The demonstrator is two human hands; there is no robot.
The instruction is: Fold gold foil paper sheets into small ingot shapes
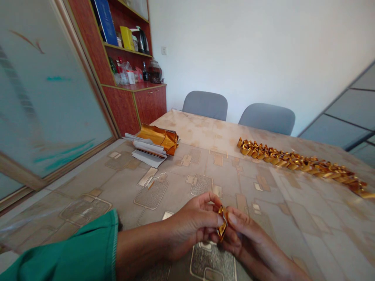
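Both hands meet low in the middle of the view, above the table. Between them is a small folded piece of gold foil paper, creased and shiny. My left hand pinches it with the thumb on its near face. My right hand grips its right side between thumb and fingers. Some fingertips are hidden behind the foil. Off to the right lie rows of folded gold foil pieces, packed side by side. At the left back rests a stack of gold foil paper sheets, with grey-white undersides showing.
A patterned cloth covers the table, with a small paper scrap on it. Two grey chairs stand at the far edge. A red-brown cabinet holds bottles and a kettle. A sliding glass door is at left.
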